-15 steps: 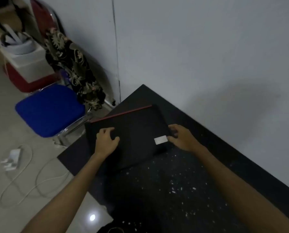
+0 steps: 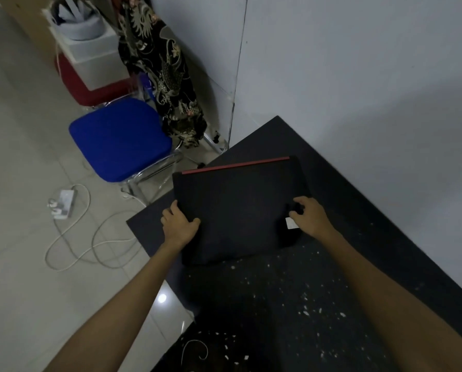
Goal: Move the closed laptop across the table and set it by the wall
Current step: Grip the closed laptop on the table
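While the left hand (image 2: 180,226) is being curled over the left edge of the closed laptop (image 2: 237,208), its right edge is being gripped by the right hand (image 2: 311,217), whose fingers are partly covering a pale sticker (image 2: 291,223). The laptop is being held on the dark tabletop (image 2: 358,210), near its far corner, just short of the wall (image 2: 358,76). Whether its underside is being lifted clear cannot be told. Beyond the tabletop edge, a blue chair (image 2: 119,138) is being partly hidden.
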